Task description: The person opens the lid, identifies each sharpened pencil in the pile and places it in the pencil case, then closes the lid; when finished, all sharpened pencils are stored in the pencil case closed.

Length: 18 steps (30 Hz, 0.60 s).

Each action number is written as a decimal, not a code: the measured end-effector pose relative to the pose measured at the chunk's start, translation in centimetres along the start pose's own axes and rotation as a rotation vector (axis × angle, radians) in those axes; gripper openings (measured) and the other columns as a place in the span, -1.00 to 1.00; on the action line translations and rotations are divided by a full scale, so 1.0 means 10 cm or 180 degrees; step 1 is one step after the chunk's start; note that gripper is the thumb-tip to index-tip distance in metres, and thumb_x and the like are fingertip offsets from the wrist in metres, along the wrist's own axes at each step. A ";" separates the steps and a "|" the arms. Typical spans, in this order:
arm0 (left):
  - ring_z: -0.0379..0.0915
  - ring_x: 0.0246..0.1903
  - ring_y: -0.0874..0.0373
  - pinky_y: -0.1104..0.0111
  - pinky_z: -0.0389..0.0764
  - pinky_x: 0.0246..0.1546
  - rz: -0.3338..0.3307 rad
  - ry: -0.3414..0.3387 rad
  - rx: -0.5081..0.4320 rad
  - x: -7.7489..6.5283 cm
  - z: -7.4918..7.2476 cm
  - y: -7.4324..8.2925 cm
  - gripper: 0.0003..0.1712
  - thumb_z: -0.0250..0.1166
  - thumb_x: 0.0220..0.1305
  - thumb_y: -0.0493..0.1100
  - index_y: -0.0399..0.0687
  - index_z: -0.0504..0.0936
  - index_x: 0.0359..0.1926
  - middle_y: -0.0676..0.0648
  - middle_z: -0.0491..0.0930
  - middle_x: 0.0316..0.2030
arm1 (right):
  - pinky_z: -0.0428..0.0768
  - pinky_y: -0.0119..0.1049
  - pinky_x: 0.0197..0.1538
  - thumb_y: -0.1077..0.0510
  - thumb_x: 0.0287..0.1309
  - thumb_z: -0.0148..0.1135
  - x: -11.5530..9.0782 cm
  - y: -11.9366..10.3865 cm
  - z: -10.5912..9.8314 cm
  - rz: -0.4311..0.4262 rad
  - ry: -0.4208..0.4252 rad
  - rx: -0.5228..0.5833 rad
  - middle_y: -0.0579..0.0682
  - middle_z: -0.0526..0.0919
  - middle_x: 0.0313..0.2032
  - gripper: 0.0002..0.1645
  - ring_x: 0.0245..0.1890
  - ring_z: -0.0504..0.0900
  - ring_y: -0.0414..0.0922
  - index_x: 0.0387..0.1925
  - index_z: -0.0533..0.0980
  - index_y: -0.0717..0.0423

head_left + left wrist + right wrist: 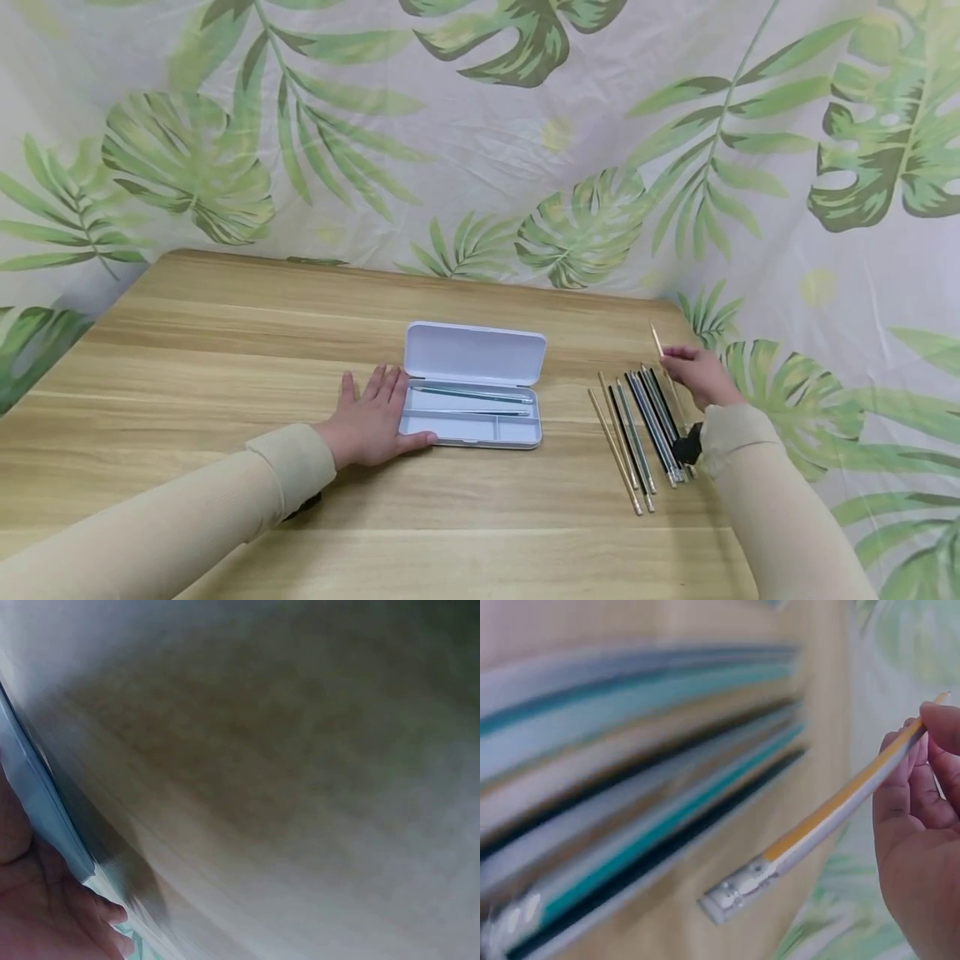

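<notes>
My right hand (701, 375) pinches a yellow pencil (840, 799) between thumb and fingertips, its eraser end towards the wrist. Below and left of that hand lies a loose row of pencils (626, 442), some yellow, others dark or green. My left hand (371, 421) lies with fingers spread on the table at the left side of a white pencil case (472, 442), its thumb along the front edge. The case's lid (476, 354) stands raised. Inside the long rear compartment are a few green pencils (480, 394); two smaller compartments run along the front.
The wood-grain table (225, 358) reaches back to a hanging leaf-patterned cloth (480, 150), which also drops past the table's right edge. A dark band (687, 446) sits on the right wrist, over the row of pencils.
</notes>
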<state>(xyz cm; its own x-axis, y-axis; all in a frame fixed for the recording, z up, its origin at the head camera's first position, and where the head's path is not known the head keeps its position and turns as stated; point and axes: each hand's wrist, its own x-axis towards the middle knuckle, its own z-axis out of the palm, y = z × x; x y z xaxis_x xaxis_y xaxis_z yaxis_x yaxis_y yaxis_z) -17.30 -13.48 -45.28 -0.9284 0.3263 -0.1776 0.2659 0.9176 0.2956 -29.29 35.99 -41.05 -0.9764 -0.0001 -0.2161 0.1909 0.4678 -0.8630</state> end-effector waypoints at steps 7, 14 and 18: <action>-0.34 0.56 -0.37 -0.43 -0.43 0.35 -0.0014 -0.0028 0.0035 0.00 0.01 -0.02 0.36 0.04 0.31 0.61 -0.47 -0.08 0.58 -0.47 -0.10 0.56 | 0.58 -0.50 -0.04 0.31 0.53 0.07 0.00 -0.48 0.39 -0.0275 -0.0289 0.0545 -0.15 0.57 -0.19 -0.51 -0.24 0.57 -0.36 0.31 0.28 0.56; -0.30 0.56 -0.39 -0.45 -0.40 0.34 -0.0018 -0.0029 0.0006 -0.04 -0.03 0.02 0.33 0.06 0.33 0.58 -0.48 -0.04 0.57 -0.47 -0.07 0.56 | 0.60 -0.49 -0.06 0.42 0.51 0.01 -0.06 -0.82 0.87 -0.0482 -0.0650 0.1007 -0.11 0.63 -0.24 -0.56 -0.19 0.64 -0.26 0.29 0.28 0.63; -0.29 0.56 -0.39 -0.45 -0.40 0.34 0.0004 0.0006 0.0016 -0.04 -0.02 0.02 0.33 0.06 0.33 0.58 -0.49 -0.04 0.57 -0.48 -0.07 0.56 | 0.60 -0.46 0.00 0.42 0.51 0.00 -0.10 -0.99 1.13 -0.0486 -0.0786 0.1066 -0.05 0.61 -0.18 -0.51 -0.13 0.64 -0.21 0.34 0.24 0.65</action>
<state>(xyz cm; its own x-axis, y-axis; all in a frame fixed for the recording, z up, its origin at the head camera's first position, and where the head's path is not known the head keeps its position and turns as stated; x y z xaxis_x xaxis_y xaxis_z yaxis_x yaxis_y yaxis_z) -16.97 -13.44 -44.92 -0.9285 0.3271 -0.1755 0.2685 0.9183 0.2910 -29.11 21.36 -37.43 -0.9502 -0.2774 -0.1421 0.1083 0.1338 -0.9851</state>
